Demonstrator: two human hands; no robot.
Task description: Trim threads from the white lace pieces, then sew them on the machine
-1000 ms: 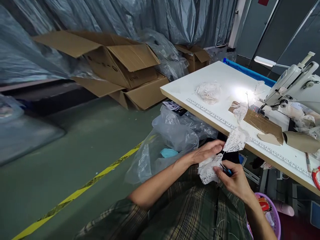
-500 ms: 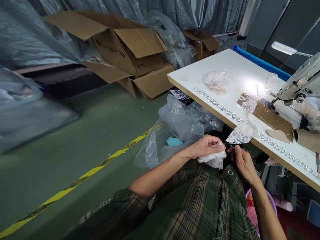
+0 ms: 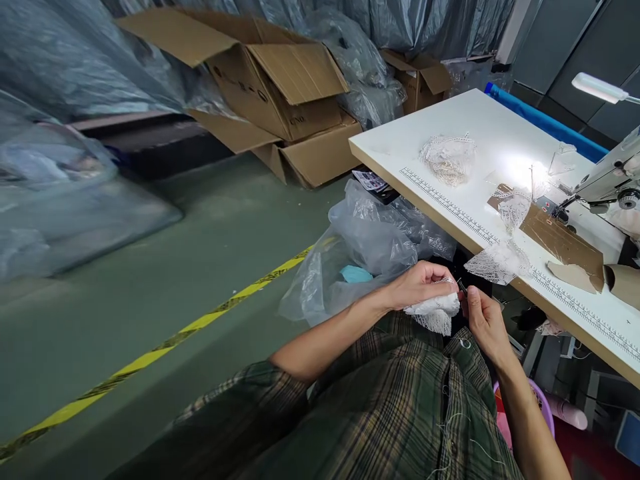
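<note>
My left hand (image 3: 424, 285) is closed around a bunched piece of white lace (image 3: 434, 313), just off the front edge of the table. Close beside it, my right hand (image 3: 486, 319) is closed on small dark thread snips (image 3: 463, 287), their tips pointing at the lace; most of the tool is hidden in the fingers. Another white lace piece (image 3: 497, 262) hangs slightly over the table edge, apart from both hands. It runs back to more lace (image 3: 515, 208) near the sewing machine (image 3: 613, 173).
On the white table (image 3: 387, 143) lie a lace pile (image 3: 449, 159) and brown card (image 3: 565, 241). A lamp (image 3: 600, 87) shines near the needle. Clear plastic bags (image 3: 373, 237) sit under the table's left edge. Open cartons (image 3: 300, 73) stand behind; a pink tub (image 3: 543, 403) is below right.
The snips and right hand have come closer to the lace in my left hand, and the lace on the table edge is now farther from the fingers. The view has shifted left.
</note>
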